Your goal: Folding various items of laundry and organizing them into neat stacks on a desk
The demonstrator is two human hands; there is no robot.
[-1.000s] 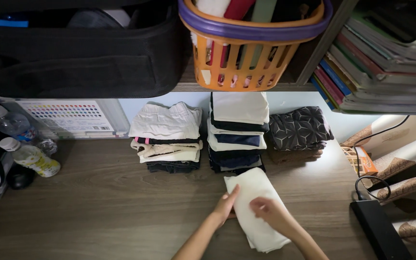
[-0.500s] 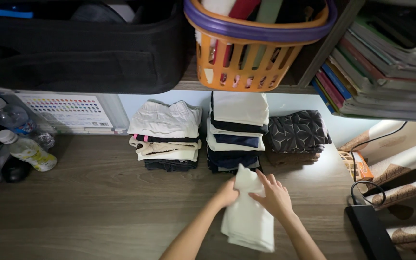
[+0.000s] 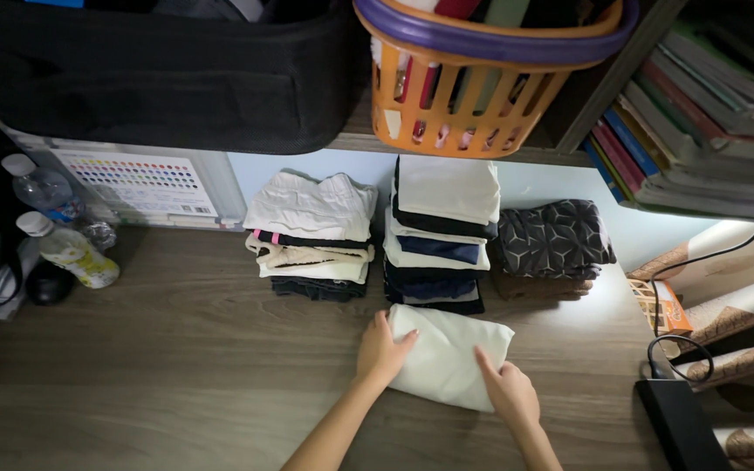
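Folded shorter since a moment ago, the white cloth (image 3: 447, 353) lies on the wooden desk (image 3: 176, 349), left hand (image 3: 381, 349) and right hand (image 3: 508, 392) pressing flat, fingers spread.

Three stacks of folded clothes (image 3: 434, 231) stand side by side at the back of the wooden surface (image 3: 176, 349). Above them, an orange basket (image 3: 469, 100) and a black bag (image 3: 150, 74) sit on a shelf, books (image 3: 700, 131) piled to the right. Two plastic bottles (image 3: 67, 249) lie at left.
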